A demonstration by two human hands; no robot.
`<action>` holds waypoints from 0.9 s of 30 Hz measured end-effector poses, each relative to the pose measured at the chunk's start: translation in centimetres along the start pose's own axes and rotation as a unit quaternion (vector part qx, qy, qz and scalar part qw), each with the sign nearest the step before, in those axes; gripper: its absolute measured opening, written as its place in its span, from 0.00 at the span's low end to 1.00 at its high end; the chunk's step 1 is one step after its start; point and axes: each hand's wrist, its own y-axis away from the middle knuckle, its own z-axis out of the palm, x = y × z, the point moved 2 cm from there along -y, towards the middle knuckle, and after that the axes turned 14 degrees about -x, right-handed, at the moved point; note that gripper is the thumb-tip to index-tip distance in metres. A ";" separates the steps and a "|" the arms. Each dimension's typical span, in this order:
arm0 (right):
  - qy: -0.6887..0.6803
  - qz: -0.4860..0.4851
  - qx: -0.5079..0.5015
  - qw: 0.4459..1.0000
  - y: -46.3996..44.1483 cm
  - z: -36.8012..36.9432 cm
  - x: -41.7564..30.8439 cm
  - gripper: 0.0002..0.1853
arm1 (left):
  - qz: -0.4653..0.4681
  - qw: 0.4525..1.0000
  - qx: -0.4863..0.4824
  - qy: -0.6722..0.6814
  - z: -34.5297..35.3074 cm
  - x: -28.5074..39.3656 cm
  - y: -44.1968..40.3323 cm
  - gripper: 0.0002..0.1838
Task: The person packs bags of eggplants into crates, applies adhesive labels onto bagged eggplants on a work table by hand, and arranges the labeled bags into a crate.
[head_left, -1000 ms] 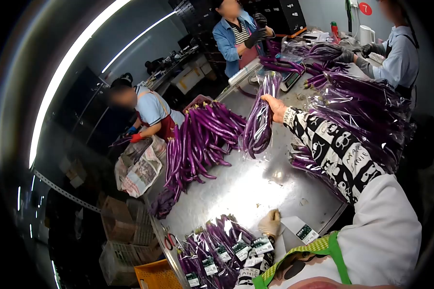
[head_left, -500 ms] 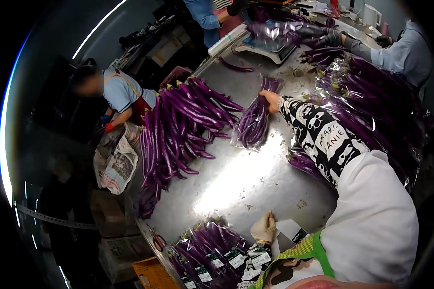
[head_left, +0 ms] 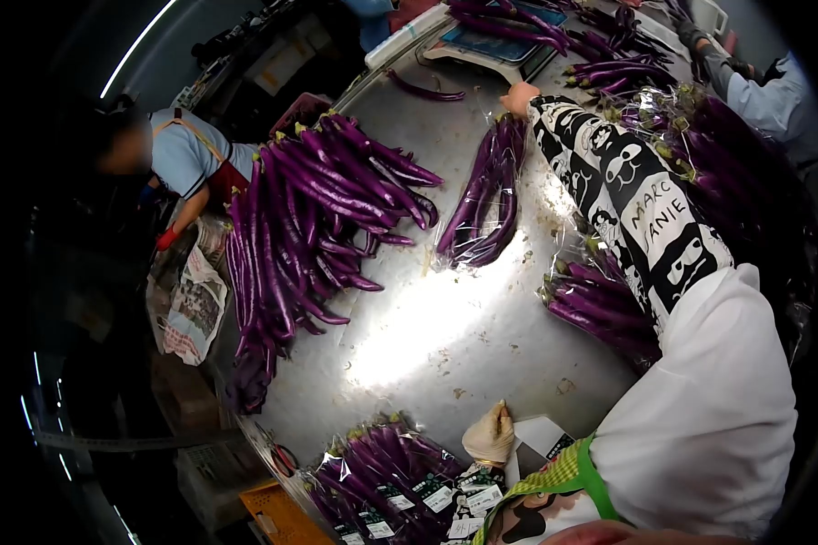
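My right hand (head_left: 519, 98), at the end of a black-and-white patterned sleeve, is closed on the top of a clear bag of eggplants (head_left: 487, 195). The long purple eggplants hang down in it over the metal table (head_left: 445, 363). At the near edge, my left hand (head_left: 489, 436) wears a pale glove and has its fingers pressed together. Whatever it pinches is too small to make out. White cards (head_left: 538, 436) lie beside it, and several labelled bags of eggplants (head_left: 386, 481) are to its left.
Loose eggplants (head_left: 327, 209) are heaped on the left. A scale (head_left: 491, 45) stands at the far end, with eggplants on it. More bagged eggplants (head_left: 727, 163) are piled on the right. Scissors (head_left: 284, 459) lie at the near left edge. Co-workers stand at the left and far right.
My right hand has moved away from me toward the scale, and the bag now hangs longer below it. My left hand has barely moved. The view has shifted slightly.
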 end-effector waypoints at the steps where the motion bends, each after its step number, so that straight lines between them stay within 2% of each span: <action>1: -0.218 0.060 0.035 0.973 0.4 0.6 0.5 0.29 | 0.000 1.000 0.000 -0.002 0.1 0.0 0.0 0.07; 2: -0.178 0.033 0.034 0.983 0.7 1.0 0.8 0.39 | 0.001 1.000 0.000 -0.006 0.1 -0.1 0.0 0.07; 5: -0.217 -0.008 -0.076 0.973 0.3 2.1 -0.1 0.33 | 0.015 0.999 0.042 -0.009 0.6 -0.4 -0.1 0.05; 7: -0.367 0.123 -0.081 0.918 -26.5 16.8 7.7 0.27 | 0.013 0.999 0.042 -0.005 0.6 -0.2 0.0 0.05; 9: -0.397 0.113 -0.065 0.909 -16.6 11.7 4.8 0.23 | 0.015 0.999 0.037 -0.008 0.6 -0.3 0.0 0.05; 13: -0.479 0.082 -0.061 0.872 -7.1 7.6 2.3 0.14 | 0.011 1.000 0.005 -0.012 0.0 0.4 -0.2 0.07; 17: -0.491 -0.075 -0.165 0.852 -0.9 5.1 1.0 0.07 | 0.014 1.000 0.000 -0.007 0.1 0.0 -0.2 0.08; 20: -0.477 -0.205 -0.248 0.818 0.8 4.3 1.1 0.02 | 0.019 1.000 -0.001 -0.015 0.0 0.1 -0.3 0.08; 23: -0.451 -0.092 -0.363 0.810 -0.1 3.3 0.2 0.02 | 0.018 1.000 0.003 -0.001 0.0 0.1 -0.2 0.08; 24: -0.486 -0.030 -0.363 0.794 -0.9 3.6 -0.2 0.02 | 0.021 1.000 0.004 -0.001 0.0 0.2 -0.3 0.08; 26: -0.604 0.013 -0.384 0.698 -1.5 4.3 0.4 0.01 | 0.025 1.000 0.006 0.002 0.0 0.2 -0.3 0.08; 27: -0.601 -0.012 -0.369 0.709 -2.0 4.5 0.6 0.02 | 0.023 1.000 0.004 0.001 0.0 0.3 -0.2 0.08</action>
